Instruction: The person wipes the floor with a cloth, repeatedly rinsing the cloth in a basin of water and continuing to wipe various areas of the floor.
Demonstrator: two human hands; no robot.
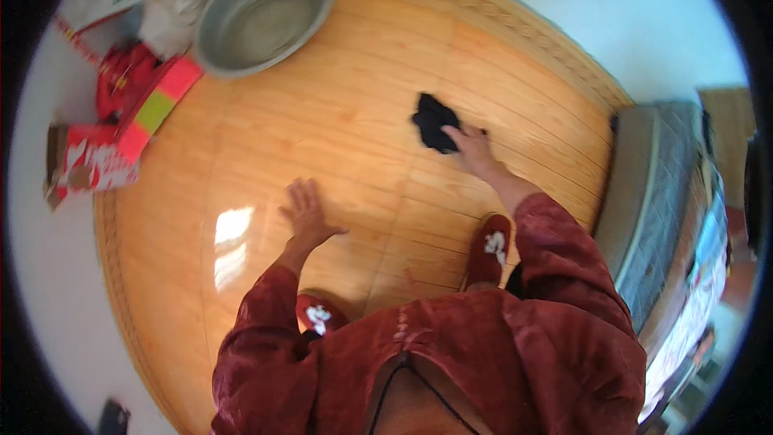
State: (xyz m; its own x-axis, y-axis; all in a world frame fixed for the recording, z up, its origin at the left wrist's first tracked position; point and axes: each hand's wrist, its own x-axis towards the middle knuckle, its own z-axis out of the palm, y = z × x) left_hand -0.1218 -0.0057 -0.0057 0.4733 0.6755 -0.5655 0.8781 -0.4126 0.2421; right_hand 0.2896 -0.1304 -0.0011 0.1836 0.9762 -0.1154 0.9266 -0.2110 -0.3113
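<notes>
My right hand reaches down to the floor and grips the near edge of a crumpled black cloth. The thumb lies over the cloth, and the other fingers are partly hidden. The cloth lies bunched on the glossy, wood-patterned floor. To the left, my left hand is stretched out over the floor with its fingers spread and holds nothing. I cannot tell whether it touches the floor.
A grey metal basin stands at the far left. Beside it are a pink-and-yellow box, a red-and-white carton and a pale bag. A mattress-topped bed borders the right. My red slippers are close below.
</notes>
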